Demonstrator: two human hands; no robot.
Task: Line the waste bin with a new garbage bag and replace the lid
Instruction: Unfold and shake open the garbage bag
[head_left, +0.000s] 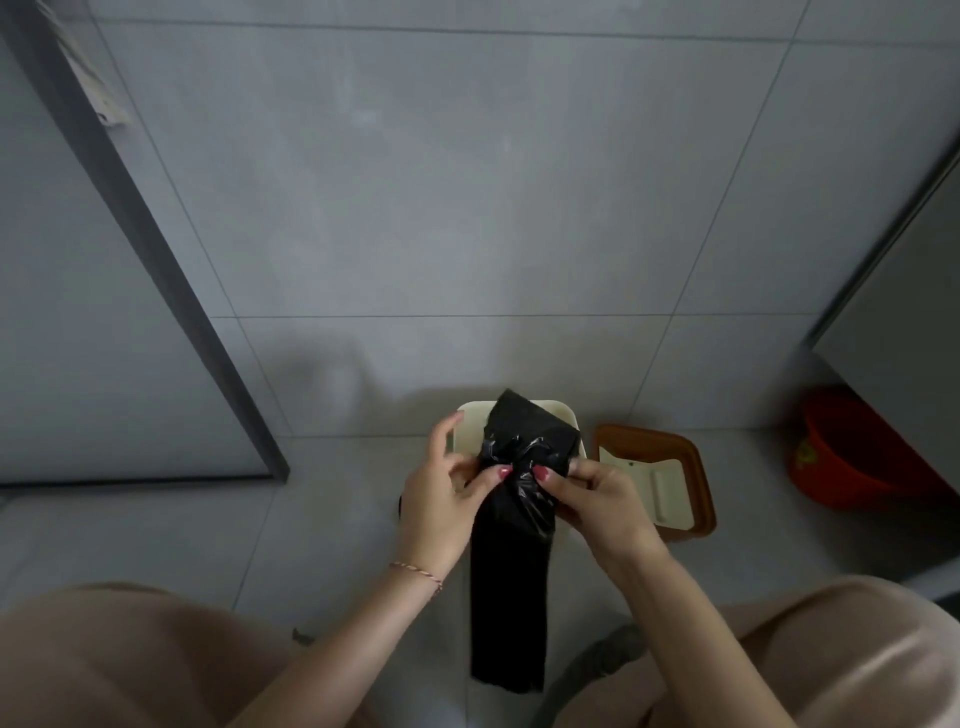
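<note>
The left hand (441, 499) and the right hand (597, 499) each pinch the black garbage bag (511, 545) between thumb and forefinger, thumbs side by side on the crumpled plastic, almost touching. From that pinch the bag's long axis runs straight toward and away from the person: a short folded end sticks out beyond the fingertips, and the long flat tail hangs back below the wrists. Directly under and just beyond the fingers sits the cream waste bin (563, 415), its mouth partly covered by the bag (still unopened, so the layers probably need parting next). Neither hand looks nearer to it. The lid (691, 467) lies on the floor just outside the right hand.
</note>
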